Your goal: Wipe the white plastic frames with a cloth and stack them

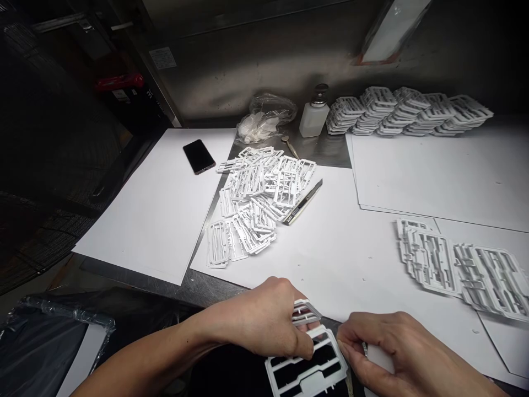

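My left hand [273, 320] is closed on a white plastic frame [314, 383] with slotted openings, its thumb over the upper edge. A second white frame [305, 312] shows behind its fingers. My right hand [392, 347] is closed in a pinch at the right edge of the held frame. A thin piece shows below its fingertips, too hidden to name. Beyond my hands lies a loose heap of similar white frames [252, 184]. A slim dark craft knife or tweezers-like tool [303, 203] rests against the heap's right side.
White paper sheets [165, 209] cover much of the metal bench. A phone [199, 156] lies at left. At the back are a plastic bag [264, 121], a pump bottle [314, 114] and stacked frames [376, 110]. More frame stacks [433, 259] lean over at right.
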